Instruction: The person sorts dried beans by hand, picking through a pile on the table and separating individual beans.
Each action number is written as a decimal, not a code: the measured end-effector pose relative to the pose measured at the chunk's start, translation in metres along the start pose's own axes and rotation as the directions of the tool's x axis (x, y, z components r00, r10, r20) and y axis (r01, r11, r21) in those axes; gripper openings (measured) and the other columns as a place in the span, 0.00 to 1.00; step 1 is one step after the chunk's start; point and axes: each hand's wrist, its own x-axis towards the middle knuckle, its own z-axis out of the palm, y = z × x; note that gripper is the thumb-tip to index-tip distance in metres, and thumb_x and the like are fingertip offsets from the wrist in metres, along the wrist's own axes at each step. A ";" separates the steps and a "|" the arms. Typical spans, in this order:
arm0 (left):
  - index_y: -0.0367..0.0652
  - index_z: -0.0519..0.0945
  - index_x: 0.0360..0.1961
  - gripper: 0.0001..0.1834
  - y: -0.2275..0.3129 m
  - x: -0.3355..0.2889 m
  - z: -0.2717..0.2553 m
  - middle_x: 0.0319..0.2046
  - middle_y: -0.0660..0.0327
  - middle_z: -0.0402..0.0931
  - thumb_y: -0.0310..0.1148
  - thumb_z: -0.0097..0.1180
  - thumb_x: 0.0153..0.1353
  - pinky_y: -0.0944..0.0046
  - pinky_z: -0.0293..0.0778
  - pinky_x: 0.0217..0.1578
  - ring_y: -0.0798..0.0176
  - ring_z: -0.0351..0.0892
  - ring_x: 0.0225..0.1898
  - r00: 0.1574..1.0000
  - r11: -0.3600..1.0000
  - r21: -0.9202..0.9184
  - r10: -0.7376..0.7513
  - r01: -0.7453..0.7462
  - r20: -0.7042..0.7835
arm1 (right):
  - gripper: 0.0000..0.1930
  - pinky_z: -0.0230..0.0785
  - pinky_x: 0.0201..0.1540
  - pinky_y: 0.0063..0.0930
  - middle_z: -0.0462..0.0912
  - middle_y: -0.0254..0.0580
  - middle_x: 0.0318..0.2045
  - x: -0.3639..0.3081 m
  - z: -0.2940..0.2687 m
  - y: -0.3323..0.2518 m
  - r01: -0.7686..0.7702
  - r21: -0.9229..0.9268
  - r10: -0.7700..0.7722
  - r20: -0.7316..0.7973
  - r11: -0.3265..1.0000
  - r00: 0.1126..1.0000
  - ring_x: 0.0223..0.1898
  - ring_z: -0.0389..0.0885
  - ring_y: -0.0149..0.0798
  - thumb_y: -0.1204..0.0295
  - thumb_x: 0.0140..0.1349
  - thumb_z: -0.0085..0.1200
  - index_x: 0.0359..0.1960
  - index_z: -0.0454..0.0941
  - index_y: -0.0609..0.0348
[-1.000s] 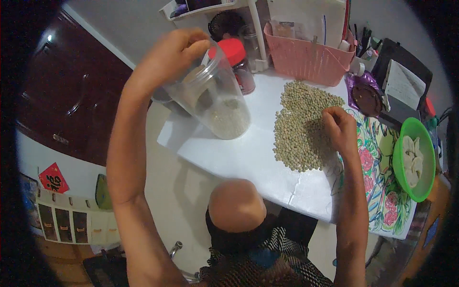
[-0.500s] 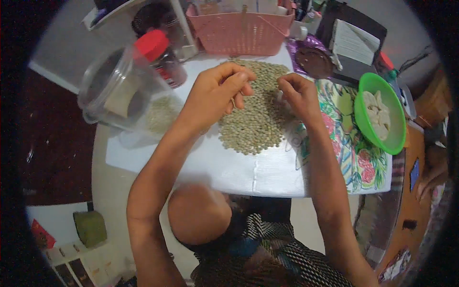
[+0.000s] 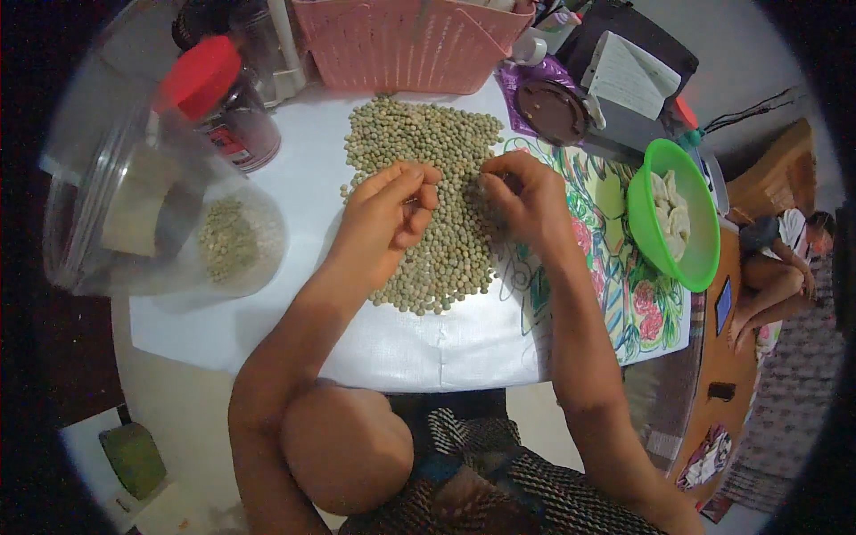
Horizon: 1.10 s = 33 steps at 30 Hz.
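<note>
Dried greenish peas (image 3: 450, 241) lie in a broad single layer on the white sheet (image 3: 357, 357) covering the table. Over the left part of this layer is my left hand (image 3: 385, 214), its fingers curled and thumb pressed against the index finger. My right hand (image 3: 533, 198) hovers at the layer's right edge, thumb and forefinger bent together in a pinch. Whatever either hand may hold is too small or hidden to see. To the left lies a large clear plastic jar (image 3: 187, 259), tipped on its side, with more peas (image 3: 227, 239) inside.
A pink basket (image 3: 401, 49) stands at the back, with a red-lidded jar (image 3: 241, 134) to its left. Back right are a round brown lid (image 3: 551, 114) on purple wrapping and a dark case (image 3: 624, 40) with paper. A green bowl (image 3: 704, 223) holds pale pieces. Another person (image 3: 771, 285) sits far right.
The whole view has shifted, so the table things appear farther left. Relative to the peas, my left hand has come slightly nearer to me. Both hands keep their fingers bent together.
</note>
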 end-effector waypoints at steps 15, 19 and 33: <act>0.37 0.69 0.35 0.10 0.005 -0.007 -0.010 0.22 0.64 0.66 0.33 0.39 0.60 0.81 0.50 0.10 0.78 0.57 0.14 0.992 0.993 -0.102 -0.041 0.054 0.122 | 0.07 0.68 0.29 0.35 0.71 0.43 0.26 -0.007 0.015 -0.020 0.222 -0.295 -0.174 0.182 0.929 0.968 0.26 0.74 0.46 0.74 0.44 0.53 0.28 0.74 0.57; 0.36 0.69 0.35 0.10 0.001 -0.006 -0.005 0.22 0.64 0.66 0.33 0.40 0.60 0.81 0.50 0.11 0.78 0.58 0.15 0.992 0.991 -0.113 -0.066 0.078 0.110 | 0.06 0.67 0.29 0.36 0.71 0.45 0.26 -0.007 0.014 -0.015 0.205 -0.335 -0.152 0.178 0.920 0.972 0.26 0.74 0.47 0.76 0.44 0.52 0.28 0.74 0.57; 0.37 0.69 0.36 0.12 -0.003 -0.006 -0.004 0.23 0.63 0.66 0.35 0.39 0.60 0.80 0.48 0.10 0.78 0.57 0.14 0.983 0.992 -0.045 -0.107 0.115 0.150 | 0.05 0.67 0.28 0.23 0.75 0.41 0.22 -0.007 0.001 -0.019 -0.098 0.167 0.095 0.026 0.981 0.995 0.24 0.75 0.30 0.81 0.47 0.50 0.27 0.74 0.63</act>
